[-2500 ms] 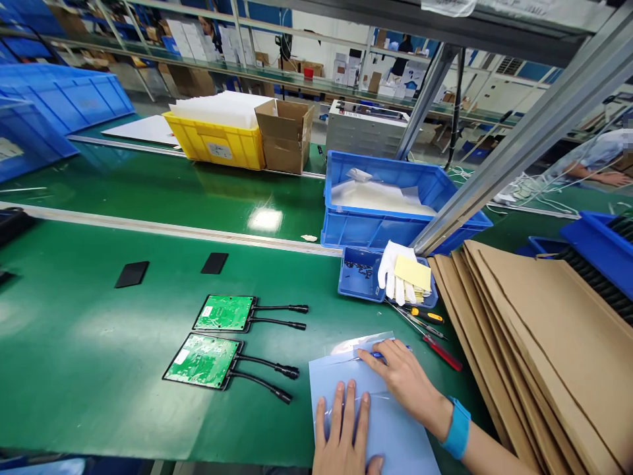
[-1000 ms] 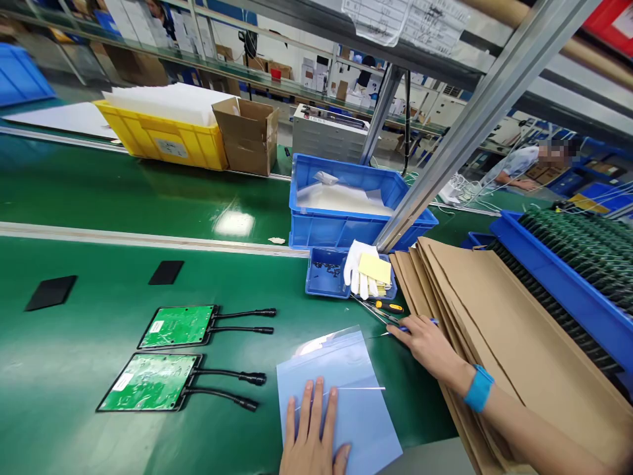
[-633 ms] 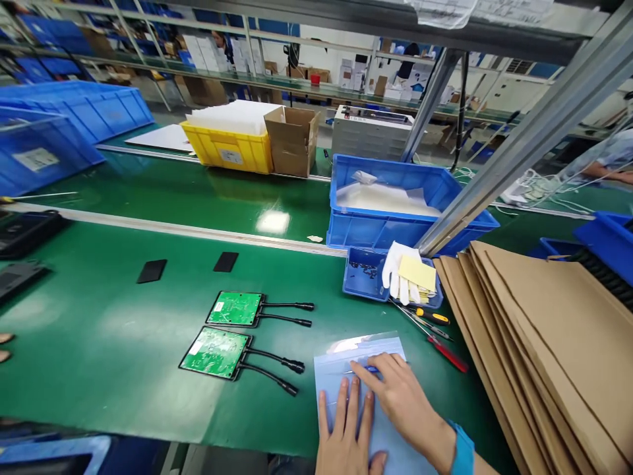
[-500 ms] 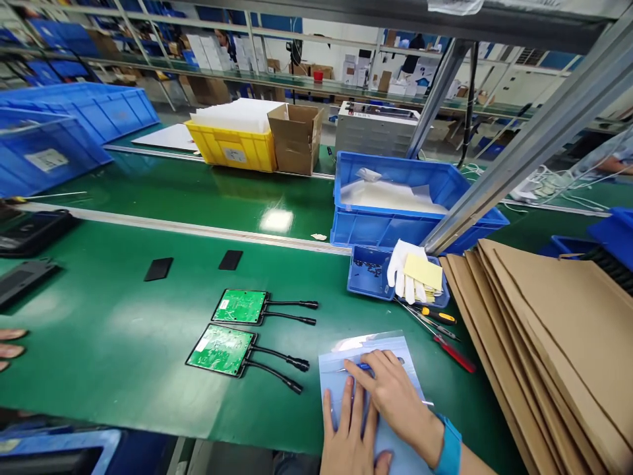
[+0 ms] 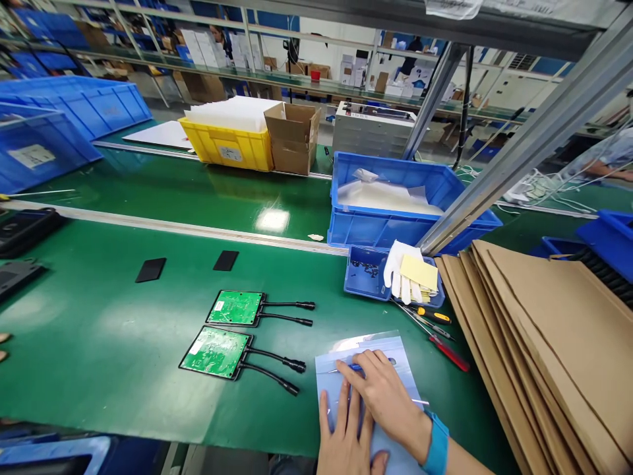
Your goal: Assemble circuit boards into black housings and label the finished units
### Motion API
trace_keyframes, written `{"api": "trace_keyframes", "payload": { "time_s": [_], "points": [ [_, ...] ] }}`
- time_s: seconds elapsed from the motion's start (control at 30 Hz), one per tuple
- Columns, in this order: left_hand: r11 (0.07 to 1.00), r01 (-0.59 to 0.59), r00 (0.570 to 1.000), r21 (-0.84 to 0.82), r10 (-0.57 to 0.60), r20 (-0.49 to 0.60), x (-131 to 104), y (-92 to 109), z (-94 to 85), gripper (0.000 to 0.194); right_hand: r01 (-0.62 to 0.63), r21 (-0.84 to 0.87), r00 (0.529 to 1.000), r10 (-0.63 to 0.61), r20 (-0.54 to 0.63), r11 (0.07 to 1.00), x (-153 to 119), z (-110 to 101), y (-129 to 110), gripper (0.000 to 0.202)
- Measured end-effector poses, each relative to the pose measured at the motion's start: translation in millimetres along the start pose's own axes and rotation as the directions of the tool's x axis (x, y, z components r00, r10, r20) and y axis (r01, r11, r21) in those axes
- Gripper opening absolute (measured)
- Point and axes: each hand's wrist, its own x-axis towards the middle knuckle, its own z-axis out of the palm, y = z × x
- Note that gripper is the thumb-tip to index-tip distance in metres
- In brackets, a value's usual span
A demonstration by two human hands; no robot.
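A light blue sheet (image 5: 325,382) under clear plastic lies at the front of the green table. My left hand (image 5: 346,429) rests flat on it, fingers spread. Crossing just above it, my right hand (image 5: 380,389), with a blue band at the wrist, has its fingers curled around a small blue tool (image 5: 354,367) with a thin tip, mostly hidden by the fingers. To the left lie two green circuit boards (image 5: 237,308) (image 5: 217,352) in black frames, each with two black cables pointing right.
Right of the sheet are a red-handled screwdriver (image 5: 449,353) and leaning cardboard sheets (image 5: 554,316). Behind stand a small blue tray (image 5: 366,290) with a white glove (image 5: 395,264) and a large blue bin (image 5: 376,227). Another person's fingertips (image 5: 4,338) show at the left edge.
The whole view has shifted slightly left. The other person's fingers at the left edge have mostly left the picture. My hands keep nearly the same pose on the sheet.
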Motion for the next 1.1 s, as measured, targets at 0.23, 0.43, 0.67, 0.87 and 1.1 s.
{"api": "trace_keyframes", "payload": {
  "time_s": [0.23, 0.43, 0.67, 0.87, 1.1],
  "points": [
    [0.998, 0.058, 0.997, 0.004, -0.058, 0.052, -6, 5, 5.2, 0.055, -0.016, -0.021, 0.999, 0.017, 0.032, 1.0, -3, -3, 10, 0.035],
    [0.991, 0.135, 0.988, -0.014, -0.134, 0.075, -4, 12, 4.5, 0.056, -0.019, -0.054, 1.0, 0.02, 0.014, 0.998, -15, -4, 28, 0.029],
    [0.982, 0.174, 0.984, -0.067, -0.17, 0.057, 1, 12, -0.2, 0.055, -0.018, -0.12, 1.0, 0.017, -0.002, 0.993, -26, -15, 46, 0.029],
    [0.973, 0.187, 0.982, -0.131, -0.185, 0.033, -1, 11, 3.1, 0.056, -0.025, -0.163, 1.0, 0.026, 0.003, 0.986, -38, -20, 62, 0.033],
    [0.981, 0.162, 0.986, -0.111, -0.156, 0.057, -12, 10, 13.4, 0.065, -0.026, -0.234, 0.999, 0.032, 0.023, 0.972, -47, -26, 78, 0.033]
  ]
}}
